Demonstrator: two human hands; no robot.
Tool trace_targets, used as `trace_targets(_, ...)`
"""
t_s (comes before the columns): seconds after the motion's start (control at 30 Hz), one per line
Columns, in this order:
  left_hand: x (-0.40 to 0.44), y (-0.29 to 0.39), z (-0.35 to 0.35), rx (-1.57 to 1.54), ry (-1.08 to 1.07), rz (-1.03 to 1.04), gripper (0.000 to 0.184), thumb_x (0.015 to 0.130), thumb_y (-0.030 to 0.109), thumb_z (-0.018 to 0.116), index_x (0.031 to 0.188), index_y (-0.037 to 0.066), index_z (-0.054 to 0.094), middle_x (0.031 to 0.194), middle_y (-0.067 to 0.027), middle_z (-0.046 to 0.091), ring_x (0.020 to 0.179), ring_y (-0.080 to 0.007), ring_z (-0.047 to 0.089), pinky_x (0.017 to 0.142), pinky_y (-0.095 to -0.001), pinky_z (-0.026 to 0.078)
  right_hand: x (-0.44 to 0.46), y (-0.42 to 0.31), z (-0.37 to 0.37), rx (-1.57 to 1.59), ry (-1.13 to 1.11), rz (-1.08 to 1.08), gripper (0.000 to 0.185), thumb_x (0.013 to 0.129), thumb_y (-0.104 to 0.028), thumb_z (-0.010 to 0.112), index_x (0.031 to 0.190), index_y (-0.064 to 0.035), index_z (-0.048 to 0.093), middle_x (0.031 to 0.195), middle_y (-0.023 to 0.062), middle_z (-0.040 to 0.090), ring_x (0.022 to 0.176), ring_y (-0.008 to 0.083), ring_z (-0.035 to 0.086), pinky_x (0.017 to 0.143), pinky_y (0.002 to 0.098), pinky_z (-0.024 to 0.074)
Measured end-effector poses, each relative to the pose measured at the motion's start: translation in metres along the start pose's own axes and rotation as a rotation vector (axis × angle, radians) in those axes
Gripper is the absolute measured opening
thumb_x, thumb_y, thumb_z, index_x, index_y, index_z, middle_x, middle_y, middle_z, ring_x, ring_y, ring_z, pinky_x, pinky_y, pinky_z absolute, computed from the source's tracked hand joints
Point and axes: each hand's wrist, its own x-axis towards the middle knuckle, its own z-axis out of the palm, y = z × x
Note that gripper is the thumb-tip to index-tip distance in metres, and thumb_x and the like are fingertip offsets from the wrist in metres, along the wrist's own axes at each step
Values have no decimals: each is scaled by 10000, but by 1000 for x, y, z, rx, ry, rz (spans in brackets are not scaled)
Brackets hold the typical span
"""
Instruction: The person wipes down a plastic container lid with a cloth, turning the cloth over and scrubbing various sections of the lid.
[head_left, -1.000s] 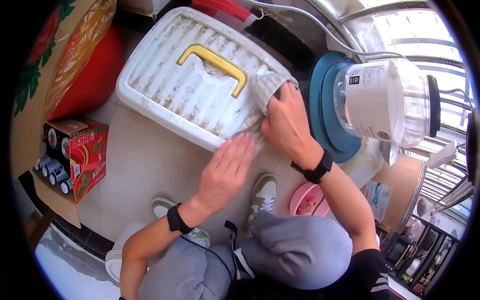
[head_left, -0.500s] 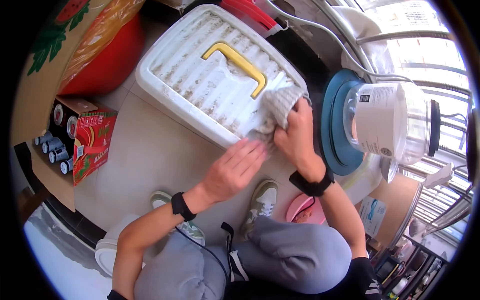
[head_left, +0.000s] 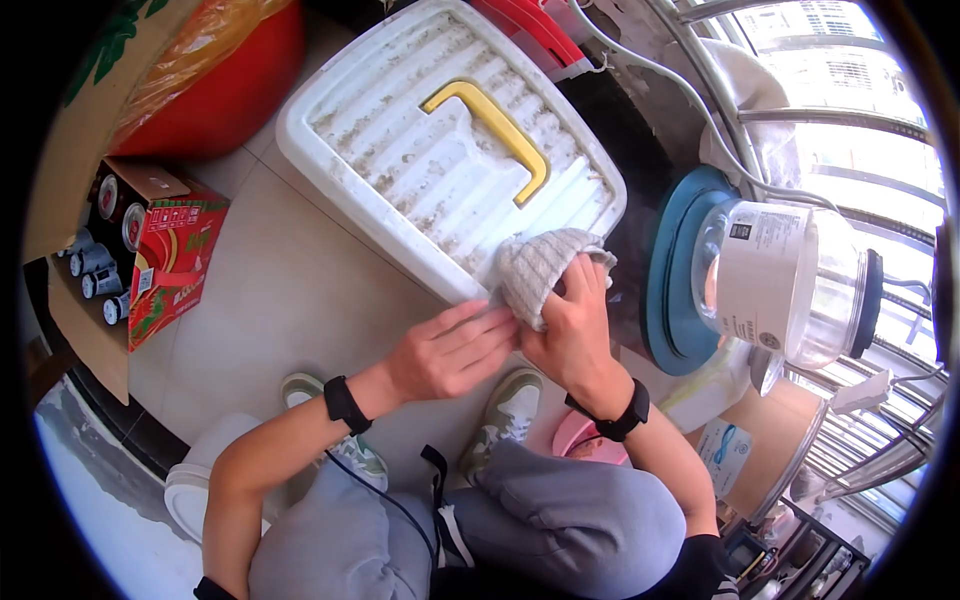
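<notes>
A white storage box (head_left: 380,190) with a ribbed lid and a yellow handle (head_left: 500,135) sits in front of me. Brown grime covers much of the lid, while its near right corner looks whiter. My right hand (head_left: 572,335) is closed on a bunched grey-white cloth (head_left: 545,265), which lies against that near corner. My left hand (head_left: 455,350) has its fingers stretched out flat, the tips at the box's near edge beside the cloth. Whether those fingertips press on the box or on the cloth is hidden.
On the left stand a red carton of cans (head_left: 178,260) and a large red tub (head_left: 235,90). A clear plastic jar (head_left: 780,280) and a blue round lid (head_left: 665,290) are at the right. A pink bowl (head_left: 585,435) sits near my right knee.
My right hand has drawn the cloth toward me, down to the lid's near corner. My left hand has come against the box edge. The whole view has shifted slightly.
</notes>
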Motion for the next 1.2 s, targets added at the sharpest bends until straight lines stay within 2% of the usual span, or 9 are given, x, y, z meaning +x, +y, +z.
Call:
trace_targets(0.3,-1,-5,-3,-44,-19,7,195,885,138,633,1036,86,745,1210,-44,715,1191,-166,648,1111,-387,463,7,0,2,-4,-21,93,574,582,-17,677,1148,-92,736,1105,163,610,1016,355,554,872,447,414)
trace_targets(0.43,1,-5,2,-48,-4,9,199,885,140,625,1039,88,740,1217,-41,713,1204,-165,640,1114,-386,459,13,6,-13,-107,-67,-44,578,548,-60,710,1125,-70,734,1068,181,596,996,362,539,846,446,404)
trace_targets(0.6,2,-5,1,-48,-6,-6,192,885,141,624,1033,91,736,1221,-40,711,1215,-164,632,1115,-385,457,11,10,0,-88,-18,139,528,557,-39,694,1082,-60,744,1014,181,593,982,364,531,841,453,405)
trace_targets(0.7,3,-6,-1,-57,-21,-11,189,884,130,639,1042,96,738,1217,-36,710,1207,-164,637,1103,-386,470,9,1,-5,38,-72,-33,534,560,-28,688,1089,-66,746,1050,177,611,1012,363,538,864,456,410)
trace_targets(0.83,6,-5,0,-72,-11,-15,202,872,109,674,1061,104,747,1208,-28,709,1185,-163,650,1083,-389,492,18,22,-21,-152,-153,-9,589,555,-12,686,1138,-81,740,1155,176,631,1064,352,545,904,451,409)
trace_targets(0.97,6,-3,-2,-74,-16,-32,192,866,107,679,1044,106,751,1201,-28,711,1181,-166,651,1080,-387,494,12,11,-3,-86,-94,154,561,559,-8,686,1111,-79,747,1146,188,625,1059,369,540,896,452,406)
trace_targets(1.0,4,-1,-2,-84,-17,-43,190,867,107,679,1042,107,752,1200,-27,711,1181,-164,651,1079,-386,495,13,2,-2,26,-10,68,569,554,-7,687,1116,-79,745,1149,185,625,1070,369,542,894,452,407)
trace_targets(1.1,5,-2,2,-90,-3,-47,186,868,108,680,1038,108,754,1196,-27,712,1180,-160,650,1078,-385,497,9,7,-12,64,-137,-50,589,553,-4,688,1134,-82,738,1149,178,626,1076,368,545,897,459,410)
trace_targets(1.2,8,-2,3,-65,15,-45,192,863,111,681,1042,106,753,1192,-27,713,1180,-158,649,1080,-387,495,24,23,-17,-93,-83,3,578,554,-1,678,1125,-75,737,1141,189,623,1064,380,544,906,467,413)
